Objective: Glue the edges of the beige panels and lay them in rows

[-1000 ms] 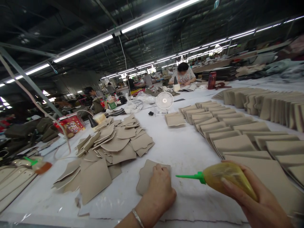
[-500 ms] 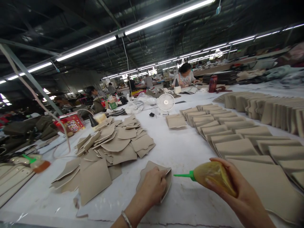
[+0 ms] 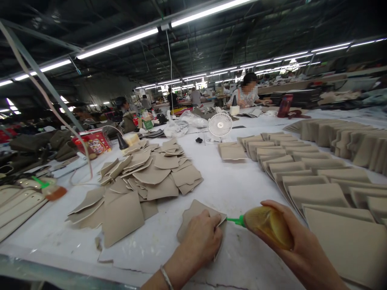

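My left hand (image 3: 201, 239) is closed on a beige cut piece of material (image 3: 192, 213) lying on the white table (image 3: 236, 189), lifting its right edge. My right hand (image 3: 294, 247) grips a yellow squeeze bottle (image 3: 267, 224) with a green nozzle. The nozzle tip (image 3: 230, 219) points left and touches the lifted edge of the piece, right by my left fingers. A bracelet sits on my left wrist.
A loose heap of beige cut pieces (image 3: 145, 181) lies to the left. Overlapping rows of folded beige pieces (image 3: 305, 173) fill the right side. A small white fan (image 3: 220, 125) stands further back. Another squeeze bottle (image 3: 50, 190) lies at far left. Other people sit at distant tables.
My left hand has lifted the piece's right edge. My right hand has brought the bottle leftward until the nozzle reaches that edge.
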{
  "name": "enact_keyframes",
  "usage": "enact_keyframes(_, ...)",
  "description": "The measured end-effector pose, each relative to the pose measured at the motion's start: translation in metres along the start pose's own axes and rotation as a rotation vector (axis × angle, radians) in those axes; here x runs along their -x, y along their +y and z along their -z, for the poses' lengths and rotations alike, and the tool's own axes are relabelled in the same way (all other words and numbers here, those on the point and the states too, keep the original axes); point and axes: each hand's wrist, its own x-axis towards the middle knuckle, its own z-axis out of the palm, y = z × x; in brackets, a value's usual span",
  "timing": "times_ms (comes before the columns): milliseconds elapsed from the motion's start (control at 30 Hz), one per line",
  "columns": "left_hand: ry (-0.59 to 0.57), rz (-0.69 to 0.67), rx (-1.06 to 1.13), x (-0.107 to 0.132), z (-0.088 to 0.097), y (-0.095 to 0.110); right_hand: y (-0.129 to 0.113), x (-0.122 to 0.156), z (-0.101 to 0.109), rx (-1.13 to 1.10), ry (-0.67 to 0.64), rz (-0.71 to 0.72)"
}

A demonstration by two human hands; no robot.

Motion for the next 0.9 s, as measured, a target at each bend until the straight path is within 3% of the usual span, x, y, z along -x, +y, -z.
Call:
enact_keyframes(167, -0.009, 0.003, -0.003, 0.002, -0.003, 0.001, 0.007, -0.002, -0.001, -0.061, -0.005, -0.156)
enact_keyframes(433, -0.003, -0.028, -0.024, 0.001, -0.009, 0.002, 0.006, -0.006, 0.001, -0.184, -0.045, -0.278)
enact_keyframes(567, 0.003, -0.015, -0.030, 0.002, -0.011, 0.001, 0.009, -0.004, 0.003, -0.186, 0.000, -0.286)
enact_keyframes(767, -0.021, -0.041, 0.020, 0.005, -0.009, -0.004, 0.014, 0.001, 0.003, -0.261, -0.082, -0.297)
enact_keyframes(900, -0.025, -0.064, 0.055, 0.005, -0.007, -0.007, 0.016, 0.000, 0.003, -0.254, -0.023, -0.335)
